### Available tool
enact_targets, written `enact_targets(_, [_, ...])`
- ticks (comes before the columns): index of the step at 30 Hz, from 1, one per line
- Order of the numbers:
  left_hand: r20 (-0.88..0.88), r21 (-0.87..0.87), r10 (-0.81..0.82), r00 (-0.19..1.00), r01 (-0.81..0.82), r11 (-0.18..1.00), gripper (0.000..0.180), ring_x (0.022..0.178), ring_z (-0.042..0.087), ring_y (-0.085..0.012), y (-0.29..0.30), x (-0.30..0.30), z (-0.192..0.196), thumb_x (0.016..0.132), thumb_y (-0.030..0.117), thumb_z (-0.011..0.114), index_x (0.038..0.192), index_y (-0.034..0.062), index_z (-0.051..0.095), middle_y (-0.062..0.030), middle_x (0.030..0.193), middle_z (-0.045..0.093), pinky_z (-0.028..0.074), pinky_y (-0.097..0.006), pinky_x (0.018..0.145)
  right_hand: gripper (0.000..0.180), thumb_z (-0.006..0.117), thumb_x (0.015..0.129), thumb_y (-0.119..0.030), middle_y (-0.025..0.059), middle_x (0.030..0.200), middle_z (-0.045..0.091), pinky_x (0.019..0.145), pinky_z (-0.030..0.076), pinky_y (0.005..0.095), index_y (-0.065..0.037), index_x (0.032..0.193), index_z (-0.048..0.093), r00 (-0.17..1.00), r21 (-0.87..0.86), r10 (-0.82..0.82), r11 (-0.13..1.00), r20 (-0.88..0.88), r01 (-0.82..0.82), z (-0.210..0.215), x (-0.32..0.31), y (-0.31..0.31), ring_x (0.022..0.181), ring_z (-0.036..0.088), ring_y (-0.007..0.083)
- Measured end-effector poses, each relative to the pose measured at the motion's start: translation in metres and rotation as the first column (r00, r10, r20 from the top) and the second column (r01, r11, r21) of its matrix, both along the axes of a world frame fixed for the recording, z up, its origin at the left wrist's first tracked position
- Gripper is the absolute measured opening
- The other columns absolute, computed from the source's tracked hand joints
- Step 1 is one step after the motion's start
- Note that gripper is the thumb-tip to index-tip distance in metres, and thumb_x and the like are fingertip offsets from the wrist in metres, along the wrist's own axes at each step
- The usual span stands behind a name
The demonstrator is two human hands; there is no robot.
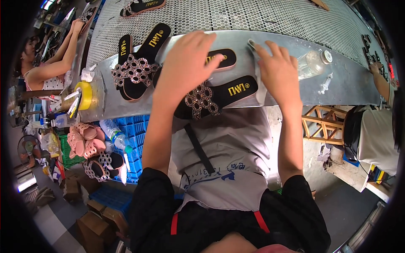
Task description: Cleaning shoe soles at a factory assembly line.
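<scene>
Black sandal (211,98) with jewelled strap lying on metal worktop (337,80), left hand (187,63) resting flat over it, fingers spread, gripping nothing. Right hand (276,69) pressing open-palmed just beside, fingertips touching small pale piece (252,43), can't make out more. Second sandal pair (137,63) sitting further left, clear bottle (312,62) lying to right.

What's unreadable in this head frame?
- Left hand covers the middle of one black sandal; grip unclear.
- Right hand hides what its palm rests on.
- Small syringe-like item: too small to identify.
- Top sandal: cut by the upper edge.
</scene>
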State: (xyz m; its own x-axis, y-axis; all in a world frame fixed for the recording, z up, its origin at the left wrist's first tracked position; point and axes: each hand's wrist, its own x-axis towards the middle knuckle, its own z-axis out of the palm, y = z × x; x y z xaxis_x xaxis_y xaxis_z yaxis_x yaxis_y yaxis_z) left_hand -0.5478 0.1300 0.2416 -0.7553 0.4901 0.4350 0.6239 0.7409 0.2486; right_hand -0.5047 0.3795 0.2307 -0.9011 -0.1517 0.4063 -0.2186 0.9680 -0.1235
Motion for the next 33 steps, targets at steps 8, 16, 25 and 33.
enact_targets(8, [0.294,-0.367,0.069,0.953,0.046,0.929,0.07,0.121,0.063,-0.0322,-0.023,-0.029,-0.03,0.076,0.046,0.085,0.132,0.0091,0.067,-0.0099,0.121,0.064,0.056,-0.046,0.097,0.026,0.068,0.095,-0.011,0.0107,0.116,0.068,0.099,0.048,0.0464,-0.006,0.12,0.071,0.985,-0.257,0.157,0.957,0.078,-0.132,-0.023,0.05,-0.027,0.113,0.063,0.0322])
enact_targets(16, [0.053,-0.057,0.158,0.986,-0.155,0.986,0.055,0.092,0.072,-0.031,-0.03,0.024,0.01,0.076,0.04,0.085,0.116,0.0066,0.069,-0.0107,0.109,0.063,0.06,-0.042,0.076,0.037,0.069,0.096,-0.011,0.0139,0.13,0.061,0.115,0.041,0.0495,-0.005,0.133,0.066,0.985,-0.191,0.087,0.975,-0.151,-0.116,-0.058,0.065,-0.034,0.127,0.059,0.0353])
enact_targets(25, [0.119,-0.003,-0.001,0.993,0.001,1.0,0.071,0.094,0.069,-0.0337,-0.006,0.163,0.061,0.065,0.021,0.09,0.13,0.0023,0.067,-0.0145,0.112,0.07,0.056,-0.042,0.083,0.055,0.074,0.097,-0.016,0.0175,0.136,0.063,0.099,0.052,0.0346,0.004,0.144,0.055,0.787,-0.997,0.615,-0.015,0.049,0.074,0.026,0.132,-0.035,0.119,0.062,0.0185])
enact_targets(33, [0.577,0.321,-0.208,0.79,0.015,0.947,0.053,0.091,0.069,-0.0306,-0.005,0.188,-0.008,0.074,0.02,0.084,0.123,0.0024,0.072,-0.0118,0.107,0.075,0.056,-0.039,0.08,0.028,0.075,0.096,-0.012,0.0055,0.088,0.075,0.063,0.054,0.0248,0.002,0.12,0.068,0.608,-0.767,0.492,0.233,0.623,0.598,0.009,0.182,-0.014,0.072,0.067,0.009])
